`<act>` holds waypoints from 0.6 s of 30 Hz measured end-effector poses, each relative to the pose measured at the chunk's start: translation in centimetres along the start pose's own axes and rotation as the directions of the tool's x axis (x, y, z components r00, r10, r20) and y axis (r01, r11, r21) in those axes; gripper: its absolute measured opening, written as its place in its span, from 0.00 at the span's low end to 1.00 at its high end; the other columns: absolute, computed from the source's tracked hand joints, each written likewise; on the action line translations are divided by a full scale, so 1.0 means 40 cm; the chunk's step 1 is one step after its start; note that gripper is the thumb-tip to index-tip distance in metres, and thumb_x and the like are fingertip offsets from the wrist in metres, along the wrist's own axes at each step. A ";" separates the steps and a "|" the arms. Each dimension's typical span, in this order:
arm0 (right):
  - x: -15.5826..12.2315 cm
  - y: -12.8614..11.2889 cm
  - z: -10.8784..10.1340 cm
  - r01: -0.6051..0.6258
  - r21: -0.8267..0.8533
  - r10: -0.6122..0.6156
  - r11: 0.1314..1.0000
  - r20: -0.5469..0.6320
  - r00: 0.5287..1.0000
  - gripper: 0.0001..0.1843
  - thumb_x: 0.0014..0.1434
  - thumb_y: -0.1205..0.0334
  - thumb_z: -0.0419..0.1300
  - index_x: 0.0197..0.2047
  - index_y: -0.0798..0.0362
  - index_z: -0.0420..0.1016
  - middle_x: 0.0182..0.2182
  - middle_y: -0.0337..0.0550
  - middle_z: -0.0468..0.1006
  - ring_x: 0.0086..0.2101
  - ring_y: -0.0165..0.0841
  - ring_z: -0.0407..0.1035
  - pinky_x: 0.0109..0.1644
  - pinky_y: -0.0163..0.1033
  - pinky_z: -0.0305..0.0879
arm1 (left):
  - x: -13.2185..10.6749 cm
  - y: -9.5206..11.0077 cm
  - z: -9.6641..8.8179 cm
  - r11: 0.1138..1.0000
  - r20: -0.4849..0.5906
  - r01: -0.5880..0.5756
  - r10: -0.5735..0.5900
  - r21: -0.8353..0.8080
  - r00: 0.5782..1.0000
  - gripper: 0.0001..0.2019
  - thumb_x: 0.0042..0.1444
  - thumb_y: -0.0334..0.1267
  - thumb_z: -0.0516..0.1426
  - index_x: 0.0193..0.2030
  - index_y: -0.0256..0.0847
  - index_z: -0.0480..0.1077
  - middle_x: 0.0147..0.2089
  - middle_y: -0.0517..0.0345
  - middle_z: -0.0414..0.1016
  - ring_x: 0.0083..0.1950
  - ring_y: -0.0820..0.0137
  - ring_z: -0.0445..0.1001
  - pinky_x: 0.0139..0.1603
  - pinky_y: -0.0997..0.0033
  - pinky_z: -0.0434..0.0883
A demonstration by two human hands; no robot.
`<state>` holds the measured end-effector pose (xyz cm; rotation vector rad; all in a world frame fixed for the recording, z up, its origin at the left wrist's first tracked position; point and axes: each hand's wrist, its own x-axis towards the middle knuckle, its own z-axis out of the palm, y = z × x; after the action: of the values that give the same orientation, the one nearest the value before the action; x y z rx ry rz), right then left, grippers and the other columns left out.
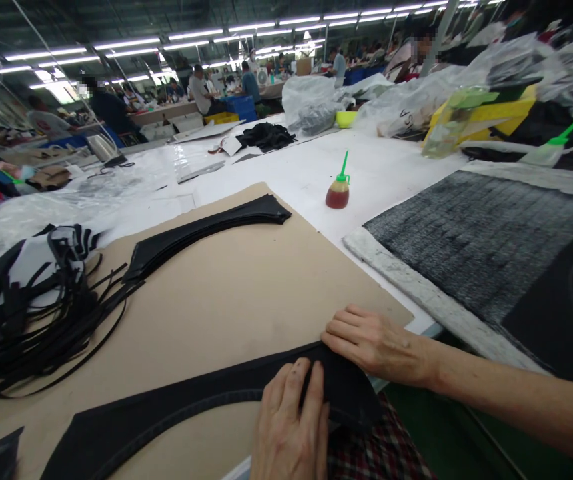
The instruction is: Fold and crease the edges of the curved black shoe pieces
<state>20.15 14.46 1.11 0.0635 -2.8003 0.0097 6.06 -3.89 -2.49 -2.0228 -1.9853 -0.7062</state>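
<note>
A long, curved black fabric piece (166,405) lies across the near part of a tan board (226,293), its right end reaching past the board's edge. My left hand (291,420) rests on its inner curved edge, fingers stretched over the black surface and slightly apart. Farther right, my right hand (366,343) has its fingers bent together at the upper edge of the same piece; its thumb is hidden. A folded-looking band runs along the inner curve. Beyond the hands, a stack of similar black pieces (206,230) lies on the board.
Black strips (61,313) lie tangled at left. A green-topped bottle (337,190) of reddish-brown liquid stands on the white table (311,167). At right are a dark streaked sheet (481,233), a yellow bin (506,113) and clear plastic bags (311,100). People work in the background.
</note>
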 end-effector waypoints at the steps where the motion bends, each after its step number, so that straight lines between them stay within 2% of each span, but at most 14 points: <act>1: -0.001 -0.001 -0.002 0.006 -0.007 -0.006 1.000 -0.002 1.000 0.13 0.68 0.72 0.47 0.37 0.59 0.72 0.31 0.45 0.70 0.33 0.33 0.60 0.40 0.39 0.57 | 0.001 -0.013 -0.009 1.000 0.001 -0.015 0.015 0.025 1.000 0.19 0.63 0.33 0.52 0.60 0.39 0.66 0.57 0.48 0.70 0.56 0.61 0.69 0.53 0.62 0.72; 5: -0.004 -0.004 -0.009 0.018 -0.033 -0.018 0.999 -0.004 1.000 0.14 0.68 0.71 0.46 0.37 0.59 0.72 0.32 0.45 0.71 0.33 0.33 0.60 0.40 0.40 0.57 | -0.002 -0.080 -0.028 0.989 0.045 -0.092 0.088 0.115 0.995 0.21 0.62 0.31 0.53 0.62 0.32 0.63 0.56 0.45 0.71 0.55 0.61 0.70 0.53 0.63 0.72; 9: -0.007 -0.004 -0.012 0.024 -0.031 -0.024 0.999 -0.010 1.000 0.14 0.68 0.72 0.46 0.39 0.60 0.72 0.32 0.46 0.72 0.33 0.33 0.61 0.41 0.40 0.58 | -0.012 -0.124 -0.023 0.974 0.093 -0.174 0.162 0.147 0.982 0.20 0.62 0.28 0.51 0.61 0.32 0.64 0.56 0.46 0.72 0.55 0.63 0.70 0.54 0.66 0.71; 18: -0.033 0.013 -0.009 0.041 -0.042 -0.041 0.998 -0.010 0.999 0.11 0.68 0.71 0.47 0.44 0.62 0.71 0.32 0.46 0.71 0.33 0.32 0.62 0.40 0.40 0.59 | -0.001 -0.134 -0.031 0.952 0.130 -0.247 0.226 0.180 0.965 0.21 0.62 0.28 0.48 0.61 0.32 0.65 0.55 0.48 0.73 0.53 0.63 0.70 0.54 0.65 0.69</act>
<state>21.48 15.03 1.01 0.1107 -2.7861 -0.0584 0.58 -4.18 -2.36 -2.1681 -1.7443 -0.3429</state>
